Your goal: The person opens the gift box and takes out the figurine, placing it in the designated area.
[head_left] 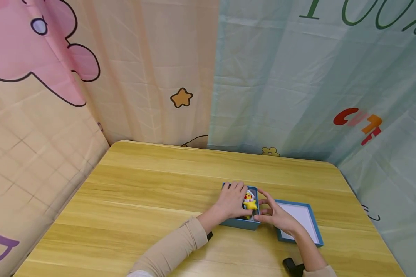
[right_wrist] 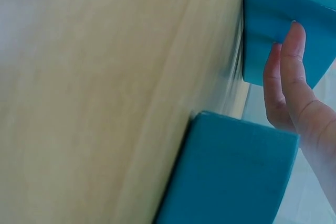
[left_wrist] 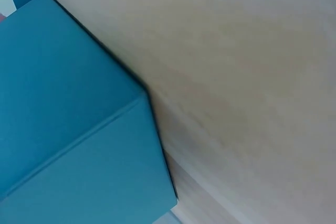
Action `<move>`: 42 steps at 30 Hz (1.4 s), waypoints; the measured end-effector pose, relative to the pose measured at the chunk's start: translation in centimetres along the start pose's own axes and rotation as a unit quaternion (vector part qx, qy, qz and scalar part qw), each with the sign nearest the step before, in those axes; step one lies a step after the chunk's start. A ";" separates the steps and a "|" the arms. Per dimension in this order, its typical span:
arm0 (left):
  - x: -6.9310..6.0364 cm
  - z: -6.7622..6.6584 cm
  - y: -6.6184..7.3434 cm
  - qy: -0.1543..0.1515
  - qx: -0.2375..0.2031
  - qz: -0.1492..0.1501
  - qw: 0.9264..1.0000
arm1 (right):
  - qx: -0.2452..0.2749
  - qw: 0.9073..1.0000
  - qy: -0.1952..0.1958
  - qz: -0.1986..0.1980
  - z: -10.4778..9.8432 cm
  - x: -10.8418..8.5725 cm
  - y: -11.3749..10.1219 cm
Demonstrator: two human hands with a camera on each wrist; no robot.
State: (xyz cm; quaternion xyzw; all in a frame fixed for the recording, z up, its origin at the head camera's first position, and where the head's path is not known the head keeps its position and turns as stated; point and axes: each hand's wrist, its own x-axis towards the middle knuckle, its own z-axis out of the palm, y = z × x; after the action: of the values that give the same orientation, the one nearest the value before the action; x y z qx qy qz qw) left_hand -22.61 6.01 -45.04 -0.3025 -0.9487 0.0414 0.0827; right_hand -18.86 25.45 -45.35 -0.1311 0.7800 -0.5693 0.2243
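Observation:
In the head view a blue box without its cover stands on the table, and a small yellow toy figure with a white top and a star shape lies in its right part. My left hand lies over the box's left part, its thumb beside the figure; what is under the palm is hidden. My right hand is at the box's right side, fingers spread. In the right wrist view its fingers are extended against the blue box wall. The left wrist view shows only the box's outer walls.
A blue box lid with a white inside lies right of the box, partly beneath my right forearm. The wooden table reaches back to printed curtains. Black wrist devices show near my sleeves.

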 end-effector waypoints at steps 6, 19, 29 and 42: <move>0.1 0.1 -0.2 0.017 -0.001 0.012 1.000 | 0.000 1.000 0.003 0.004 0.1 -0.1 0.0; -0.2 -0.7 -1.7 0.049 -0.008 0.070 0.996 | -0.001 1.000 0.007 0.003 0.2 -0.1 -0.2; -0.3 -1.9 -4.4 0.125 -0.019 0.089 0.988 | -0.001 1.000 0.005 0.003 0.2 -0.1 -0.2; -0.9 -2.6 -10.4 0.154 -0.020 0.033 0.987 | 0.001 1.000 -0.002 -0.007 0.2 -0.1 0.0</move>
State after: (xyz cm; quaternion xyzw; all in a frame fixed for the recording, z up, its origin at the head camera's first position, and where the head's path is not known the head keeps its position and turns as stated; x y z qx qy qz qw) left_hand -27.35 -2.90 -41.23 -0.3382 -0.9147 -0.0215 0.2201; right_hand -18.63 25.33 -45.42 -0.1373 0.7781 -0.5713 0.2220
